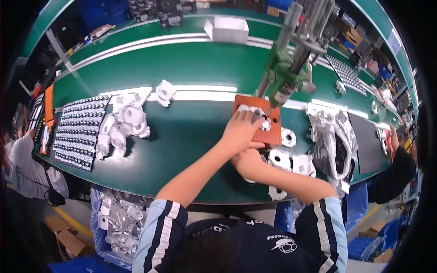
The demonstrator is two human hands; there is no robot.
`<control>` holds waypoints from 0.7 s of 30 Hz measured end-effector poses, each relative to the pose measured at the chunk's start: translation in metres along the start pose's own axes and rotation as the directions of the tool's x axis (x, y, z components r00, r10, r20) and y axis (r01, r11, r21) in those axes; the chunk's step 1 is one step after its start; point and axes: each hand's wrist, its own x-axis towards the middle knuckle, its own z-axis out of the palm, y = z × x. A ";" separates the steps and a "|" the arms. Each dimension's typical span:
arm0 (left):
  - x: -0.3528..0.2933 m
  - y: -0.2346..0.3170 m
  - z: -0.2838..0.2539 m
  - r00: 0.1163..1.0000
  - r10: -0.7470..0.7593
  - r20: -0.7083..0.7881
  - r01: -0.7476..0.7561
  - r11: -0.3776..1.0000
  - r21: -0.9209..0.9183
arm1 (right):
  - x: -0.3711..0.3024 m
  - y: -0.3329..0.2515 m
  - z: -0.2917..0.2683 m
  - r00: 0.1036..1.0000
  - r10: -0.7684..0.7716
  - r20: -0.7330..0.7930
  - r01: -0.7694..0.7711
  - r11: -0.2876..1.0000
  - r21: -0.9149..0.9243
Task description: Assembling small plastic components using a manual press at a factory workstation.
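Note:
My left hand (239, 128) reaches over an orange-red fixture plate (271, 135), its fingers closed on a white plastic part (265, 123) that lies there. Above that part stands the head of a green press (284, 82), with its spindle pointing down at it. My right hand (248, 162) is bent just below the left one, at the near edge of the plate. Its fingers are hidden beneath it, so what they hold cannot be seen. Several white plastic housings (279, 159) with round holes lie beside my right hand and forearm.
At left on the green table (182, 150) are a pile of white housings (132, 116) and a tray of small dark-topped parts (79, 129). A clear plastic bag (334, 141) lies at right. A white box (230, 30) stands at the back. Below left, a lined bin (120, 223) holds more housings.

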 end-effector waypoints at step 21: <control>0.001 0.004 -0.014 0.998 -0.049 0.031 0.050 0.998 -0.025 | -0.018 0.117 -0.083 0.777 0.627 -0.061 -0.284 0.435 0.854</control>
